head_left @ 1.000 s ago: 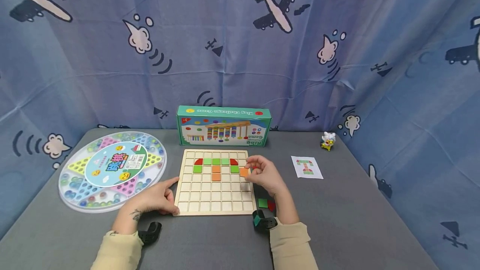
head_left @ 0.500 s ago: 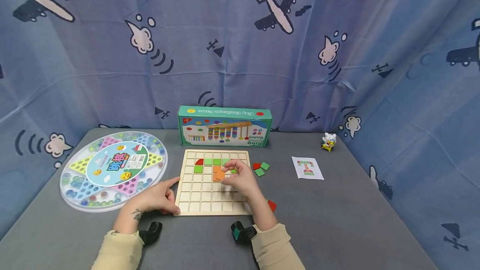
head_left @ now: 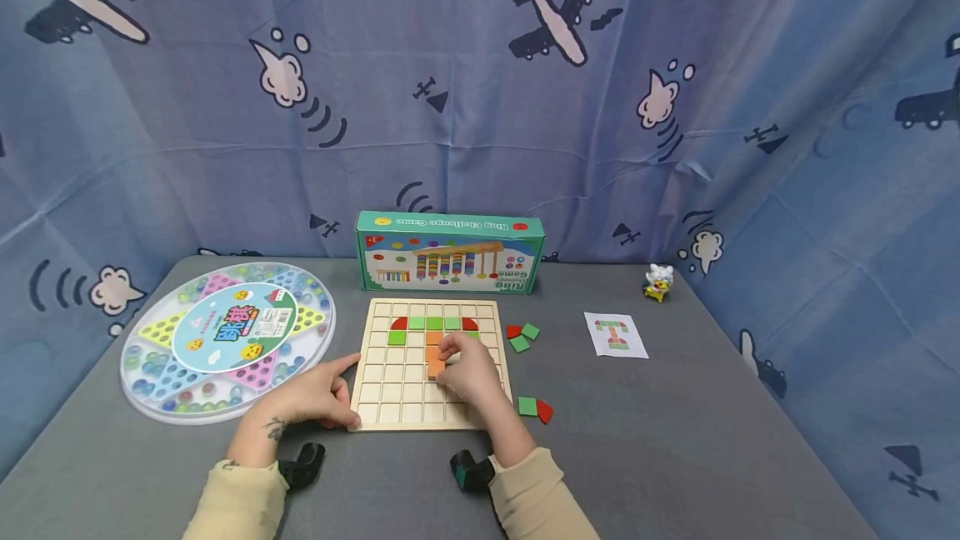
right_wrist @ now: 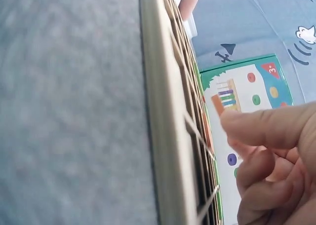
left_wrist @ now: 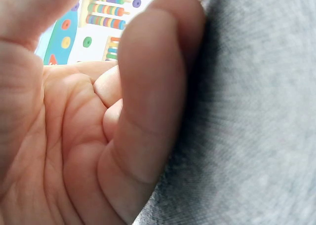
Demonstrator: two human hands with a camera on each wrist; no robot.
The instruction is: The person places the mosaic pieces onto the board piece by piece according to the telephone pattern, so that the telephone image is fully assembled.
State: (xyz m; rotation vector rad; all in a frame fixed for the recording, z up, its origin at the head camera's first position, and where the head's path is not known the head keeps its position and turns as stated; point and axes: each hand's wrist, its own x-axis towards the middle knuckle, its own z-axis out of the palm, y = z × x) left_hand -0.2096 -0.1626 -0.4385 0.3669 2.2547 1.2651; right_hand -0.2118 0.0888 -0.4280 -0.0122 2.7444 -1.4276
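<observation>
My right hand is over the middle of the wooden grid board. It pinches an orange square tile between thumb and finger, just below a column of orange tiles. Above that column runs a row of green tiles, with a red quarter-round tile at each end. A green tile lies under the left red one; the fingers partly cover its match on the right. My left hand touches the board's left edge, index finger stretched along it and thumb at the near corner.
Right of the board lie loose green tiles and red ones. A pattern card and small figurine are farther right. A green game box stands behind; a round marble board lies left.
My right hand has carried the orange tile from the board's right edge leftward, then down to just below the orange column. The left hand stays at the board's edge.
</observation>
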